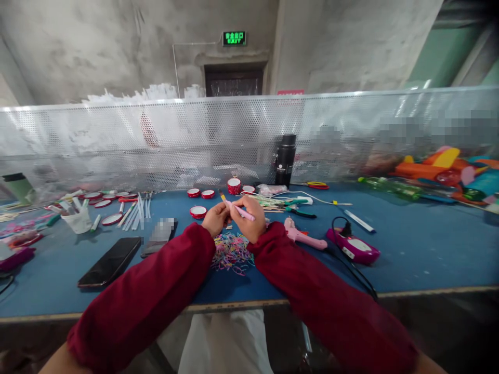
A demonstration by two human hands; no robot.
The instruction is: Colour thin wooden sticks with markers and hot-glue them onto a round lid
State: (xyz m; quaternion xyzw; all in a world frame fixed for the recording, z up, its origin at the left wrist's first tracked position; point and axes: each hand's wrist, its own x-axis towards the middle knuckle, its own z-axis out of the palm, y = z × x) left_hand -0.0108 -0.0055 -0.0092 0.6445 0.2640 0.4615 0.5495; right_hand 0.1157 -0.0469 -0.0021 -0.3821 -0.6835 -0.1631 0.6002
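Near the middle of the table, my right hand [251, 215] is closed around a slim pink pen-shaped tool [245, 213]. The tool slants up to the left, and its far end looks yellowish and dark. My left hand [217, 218] is beside it with the fingers pinched together; whatever they hold is too small to make out. Just below both hands lies a loose pile of small multicoloured strips or loops [233, 252]. A pink glue gun [306, 238] rests to the right of my right wrist.
Red tape rolls [198, 212] and a black bottle [286, 161] stand behind my hands. Pliers [300, 210] lie right of them, near a purple power box [353, 246] with a cable. Phones [109, 262], glue sticks [134, 214] and a white cup [78, 222] are left.
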